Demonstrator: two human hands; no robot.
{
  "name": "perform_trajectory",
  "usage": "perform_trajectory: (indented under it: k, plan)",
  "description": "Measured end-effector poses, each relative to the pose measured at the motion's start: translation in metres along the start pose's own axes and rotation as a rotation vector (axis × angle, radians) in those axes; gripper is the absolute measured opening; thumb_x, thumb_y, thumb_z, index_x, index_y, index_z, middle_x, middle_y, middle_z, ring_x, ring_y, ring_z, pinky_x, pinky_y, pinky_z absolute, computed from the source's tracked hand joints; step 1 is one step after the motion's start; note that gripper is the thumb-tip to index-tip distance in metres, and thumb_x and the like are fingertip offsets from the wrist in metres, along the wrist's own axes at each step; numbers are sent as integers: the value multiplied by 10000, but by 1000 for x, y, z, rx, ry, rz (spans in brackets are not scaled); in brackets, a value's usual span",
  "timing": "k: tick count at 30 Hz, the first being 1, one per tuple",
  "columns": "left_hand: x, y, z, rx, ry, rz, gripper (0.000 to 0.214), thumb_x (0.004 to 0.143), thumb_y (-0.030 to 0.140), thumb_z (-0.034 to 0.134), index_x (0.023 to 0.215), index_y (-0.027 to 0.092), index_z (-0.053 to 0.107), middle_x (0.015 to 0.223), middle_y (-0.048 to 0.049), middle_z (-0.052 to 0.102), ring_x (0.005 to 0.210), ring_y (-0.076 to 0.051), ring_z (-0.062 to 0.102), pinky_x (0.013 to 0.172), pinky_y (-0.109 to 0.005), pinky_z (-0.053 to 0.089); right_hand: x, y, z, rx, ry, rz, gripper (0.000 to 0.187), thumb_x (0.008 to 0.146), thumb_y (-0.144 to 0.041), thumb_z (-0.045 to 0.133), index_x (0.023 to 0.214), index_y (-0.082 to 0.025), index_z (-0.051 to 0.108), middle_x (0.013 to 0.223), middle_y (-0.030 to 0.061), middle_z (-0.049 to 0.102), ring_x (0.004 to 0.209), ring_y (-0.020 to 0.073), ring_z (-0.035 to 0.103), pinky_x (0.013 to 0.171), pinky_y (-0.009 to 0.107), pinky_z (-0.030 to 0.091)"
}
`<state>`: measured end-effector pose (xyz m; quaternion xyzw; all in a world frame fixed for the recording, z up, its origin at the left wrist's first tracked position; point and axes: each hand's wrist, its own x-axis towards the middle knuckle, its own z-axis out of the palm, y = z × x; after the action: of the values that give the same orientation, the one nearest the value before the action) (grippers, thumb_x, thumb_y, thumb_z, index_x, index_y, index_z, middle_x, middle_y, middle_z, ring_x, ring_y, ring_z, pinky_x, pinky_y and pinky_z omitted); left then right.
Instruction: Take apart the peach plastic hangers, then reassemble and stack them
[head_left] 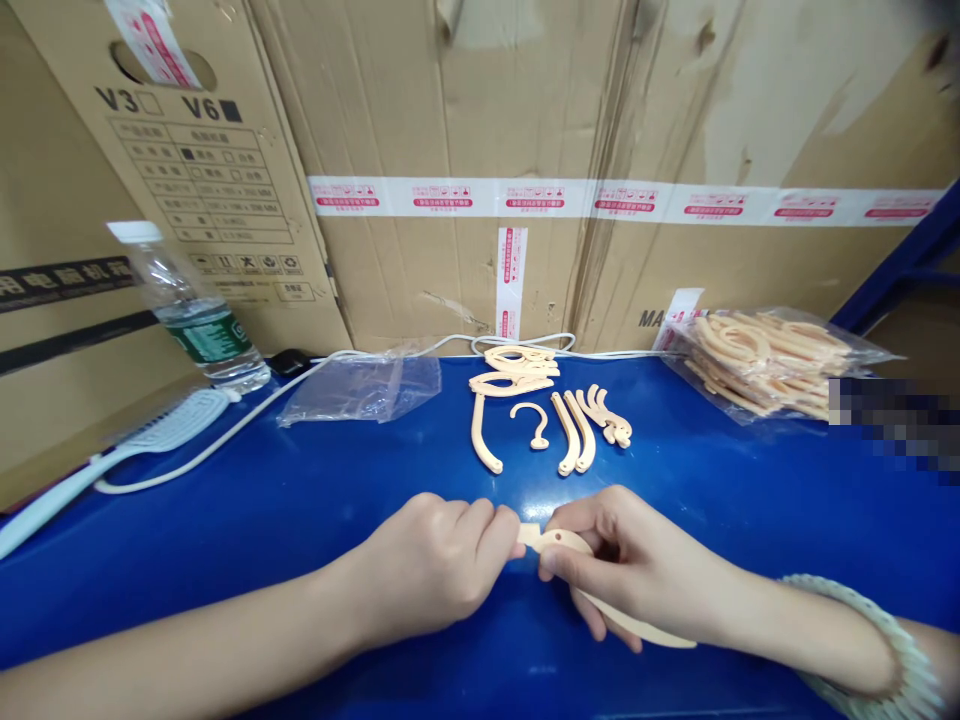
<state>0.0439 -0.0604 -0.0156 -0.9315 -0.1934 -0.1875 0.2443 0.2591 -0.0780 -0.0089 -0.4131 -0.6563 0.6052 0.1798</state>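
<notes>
My left hand (442,560) is closed in a fist, and a small flat cream end piece (529,534) pokes out past its fingers; the rest of that part is hidden. Thumb and fingers of my right hand (637,560) pinch a curved cream hanger arm (645,628) near its holed end, which meets the end piece. Beyond my hands lie a loose hanger hook (541,428), a single hanger arm (484,440), a pair of arms (574,435) and several overlapping hooks (606,415). Folded hangers (516,380) are laid out behind these.
On the blue table (337,470), a clear bag of hanger parts (765,360) sits at right and a flat plastic bag (367,388) at left. A water bottle (199,320), a pale hairbrush (180,420) and a white cable (217,455) are left. Cardboard boxes (450,120) line the back.
</notes>
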Motion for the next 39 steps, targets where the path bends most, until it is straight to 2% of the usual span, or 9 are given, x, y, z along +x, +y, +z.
perform_trajectory:
  k: [4,8,11,14,20,23,30,35,39]
  plan:
    - [-1,0,0,-35,-1,-18,325,1013,165,321,785,157,552,539,6,540,397,-157,523,360,-289,289,-1,1,2,-170,57,-90,443,913,-418,522,543,-188,439,464,-30,508,325,51,432,338,154,293]
    - [-3,-1,1,-54,-26,-21,332,1013,163,294,775,172,525,535,7,545,395,-151,514,372,-264,279,-2,-1,4,-403,112,-218,405,950,-369,454,582,-204,421,494,-24,496,371,73,448,383,189,312]
    - [-3,-5,2,-183,-106,-130,364,1012,162,239,755,188,495,497,17,532,369,-148,485,380,-254,263,-5,-3,6,-804,187,-473,321,966,-238,366,670,-195,484,568,6,522,445,101,409,450,258,282]
    - [-1,-11,1,-369,-130,-299,368,1026,220,234,783,188,508,525,15,556,415,-147,514,419,-242,290,-10,-10,-3,-879,272,-600,317,976,-212,355,696,-192,502,563,-14,469,463,105,359,469,276,281]
    - [5,-24,-13,-881,-65,-798,328,996,390,382,847,194,599,557,52,482,507,-124,501,525,-223,378,-16,-25,-79,-884,706,-644,343,968,-321,470,672,-193,587,829,66,564,751,173,543,659,311,443]
    - [8,-28,-17,-1141,-19,-961,330,942,474,484,815,189,593,601,38,539,574,-138,564,567,-228,440,-9,-14,-117,-1010,803,-652,199,944,-294,508,910,-209,684,871,68,555,707,183,550,627,347,458]
    - [8,-33,-6,-1464,-1,-1145,303,899,478,575,882,177,539,688,-9,686,648,-157,649,590,-236,466,16,19,-123,-1137,637,-617,352,919,-84,397,1103,-168,684,1035,124,576,908,213,621,794,381,537]
    - [7,-31,-1,-1584,48,-1235,309,882,480,606,885,181,528,745,-22,706,756,-177,680,716,-295,541,16,21,-117,-1316,531,-489,571,744,87,390,1185,-168,648,1129,133,628,1007,247,631,834,395,543]
    - [7,-31,1,-1587,59,-1257,287,895,459,596,877,182,522,784,-49,733,766,-181,685,699,-285,550,5,8,-90,-1383,547,-620,626,743,79,406,1297,-165,565,1236,147,610,1175,280,547,952,468,482]
